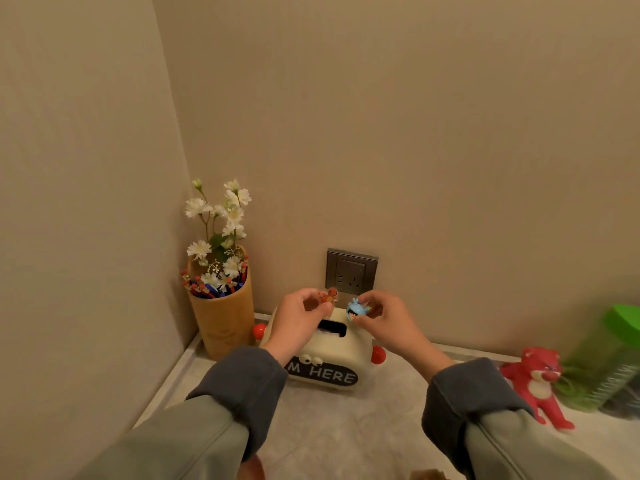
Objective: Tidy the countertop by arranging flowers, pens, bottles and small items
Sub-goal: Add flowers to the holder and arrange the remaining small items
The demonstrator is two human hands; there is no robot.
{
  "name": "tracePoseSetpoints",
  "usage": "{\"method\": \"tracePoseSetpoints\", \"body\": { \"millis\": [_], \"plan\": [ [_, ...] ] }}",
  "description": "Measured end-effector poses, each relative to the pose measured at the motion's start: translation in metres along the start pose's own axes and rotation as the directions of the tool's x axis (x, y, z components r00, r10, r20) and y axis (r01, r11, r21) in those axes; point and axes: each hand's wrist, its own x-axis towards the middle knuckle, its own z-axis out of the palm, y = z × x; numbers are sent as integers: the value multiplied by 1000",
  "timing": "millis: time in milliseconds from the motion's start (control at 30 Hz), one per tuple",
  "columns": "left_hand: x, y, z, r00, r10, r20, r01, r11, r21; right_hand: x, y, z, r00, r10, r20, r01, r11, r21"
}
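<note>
Over the tissue box [356, 351], before the socket [351, 271], your left hand [298, 320] holds one figurine [329, 295], your right hand [389, 322] another figurine [356, 309]; the pen holder [225, 327] stands left, the plush toy [536, 379] and perhaps a bottle [609, 362] right.

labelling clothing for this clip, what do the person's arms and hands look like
The left sleeve and right sleeve are pale grey-green, each ending in a wide dark grey cuff turned back at the wrist. The left hand and right hand are bare: no gloves, rings or watch show.
</note>
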Motion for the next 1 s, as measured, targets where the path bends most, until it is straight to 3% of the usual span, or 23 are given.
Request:
{"method": "tracePoseSetpoints", "body": {
  "millis": [300, 1000],
  "plan": [
    [19, -18, 0, 999, 36, -29, -34, 998, 59, 10, 0, 18, 995, -92, -27, 91, 995, -37],
    [22, -37, -31, 990, 88, -109, -71, 986, 151, 13, -7, 39, 991, -119, -59, 115, 991, -63]
  ]
}}
